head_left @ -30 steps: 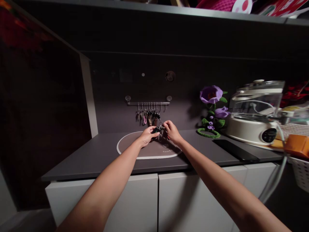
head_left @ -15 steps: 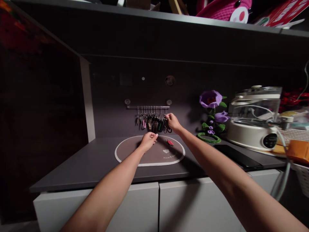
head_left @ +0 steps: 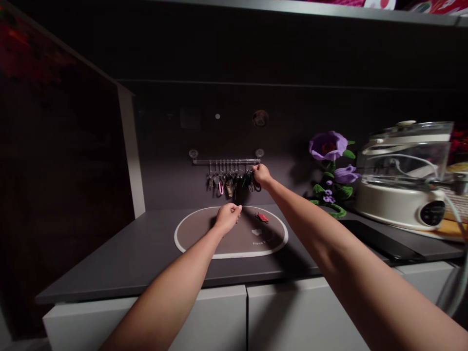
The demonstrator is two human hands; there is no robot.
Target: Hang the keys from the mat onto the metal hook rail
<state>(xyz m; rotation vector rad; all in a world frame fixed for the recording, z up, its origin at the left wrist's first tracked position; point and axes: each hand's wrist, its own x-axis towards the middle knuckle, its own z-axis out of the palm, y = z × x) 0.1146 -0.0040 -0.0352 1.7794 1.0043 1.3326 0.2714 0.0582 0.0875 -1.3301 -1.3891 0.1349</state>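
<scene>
My right hand (head_left: pixel 262 175) is closed in a pinch at the right end of a clear hook rail (head_left: pixel 226 161) on the dark back wall. It grips a key ring whose dark lower part (head_left: pixel 257 187) shows under the fingers. Several bunches of keys (head_left: pixel 228 189) hang from the rail's hooks, among them one with a pink loop (head_left: pixel 221 188). My left hand (head_left: pixel 228 217) is closed, thumb against fingers, above a brown oval mat (head_left: pixel 197 239) with a white border; what it holds is hidden. A small red tag (head_left: pixel 262 217) lies on the mat.
A purple crafted flower (head_left: pixel 328 146) stands to the right on the dark counter (head_left: pixel 109 258). Beside it are a black flat slab (head_left: pixel 380 239) and a white appliance with a clear top (head_left: pixel 398 200). A shelf edge (head_left: pixel 292 9) runs overhead.
My right hand has moved slightly up and closer to the rail's right end. My left hand stays over the mat, still closed. The view has tilted down a little.
</scene>
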